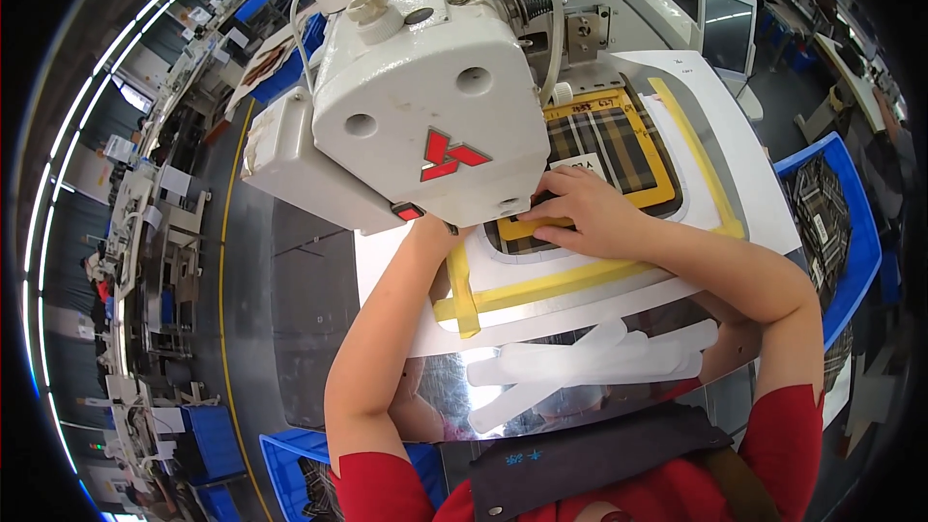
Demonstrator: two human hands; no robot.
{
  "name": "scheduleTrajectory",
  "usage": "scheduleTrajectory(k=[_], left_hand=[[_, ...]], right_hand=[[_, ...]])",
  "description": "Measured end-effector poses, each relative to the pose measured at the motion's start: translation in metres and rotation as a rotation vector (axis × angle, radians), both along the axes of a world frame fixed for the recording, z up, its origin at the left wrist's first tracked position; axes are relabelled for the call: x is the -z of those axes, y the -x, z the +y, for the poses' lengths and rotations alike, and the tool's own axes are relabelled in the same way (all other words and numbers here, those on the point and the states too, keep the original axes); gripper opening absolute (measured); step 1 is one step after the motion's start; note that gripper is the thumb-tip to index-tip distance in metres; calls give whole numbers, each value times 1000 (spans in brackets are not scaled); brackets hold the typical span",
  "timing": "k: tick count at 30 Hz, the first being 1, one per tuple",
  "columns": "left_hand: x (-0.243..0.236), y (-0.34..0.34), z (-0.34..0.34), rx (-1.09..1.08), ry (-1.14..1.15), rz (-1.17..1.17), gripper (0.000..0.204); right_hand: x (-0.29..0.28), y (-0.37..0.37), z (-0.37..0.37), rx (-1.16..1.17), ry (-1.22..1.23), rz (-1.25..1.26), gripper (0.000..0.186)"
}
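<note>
A white industrial sewing machine head [435, 77] fills the upper middle and covers part of the work. Under and beside it lies brown, black and white plaid fabric [607, 143] within a flat yellow frame [660, 172]. My right hand [597, 215] rests on the frame and fabric just right of the machine head, fingers reaching left, thumb apart from them. A white label [577, 167] sits on the fabric by its knuckles. My left hand [441, 231] goes beneath the machine head from the left, its fingers hidden.
Yellow tape [551, 285] borders the white sheet [387, 275] around the work. Several translucent white strips [580, 362] lie loosely on the shiny metal table near me. Blue bins with plaid pieces stand at right [860, 232] and lower left [280, 454]. A screen [727, 31] stands at back right.
</note>
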State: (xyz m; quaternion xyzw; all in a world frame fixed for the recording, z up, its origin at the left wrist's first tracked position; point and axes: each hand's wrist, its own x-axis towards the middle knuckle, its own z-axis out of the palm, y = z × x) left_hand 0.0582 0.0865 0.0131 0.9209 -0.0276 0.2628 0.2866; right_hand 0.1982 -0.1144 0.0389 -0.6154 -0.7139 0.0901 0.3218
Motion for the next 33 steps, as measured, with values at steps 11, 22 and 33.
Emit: scheduleTrajectory(k=[11, 22, 33], left_hand=[[-12, -4, -6, -145, -79, 163, 47], [-15, 7, 5, -18, -62, -24, 37], [0, 21, 20, -146, 38, 87, 32]], right_hand=[[-1, -6, 0, 19, 29, 60, 21], [-17, -12, 6, -2, 104, 141, 20], [-25, -33, 38, -3, -31, -338, 36]])
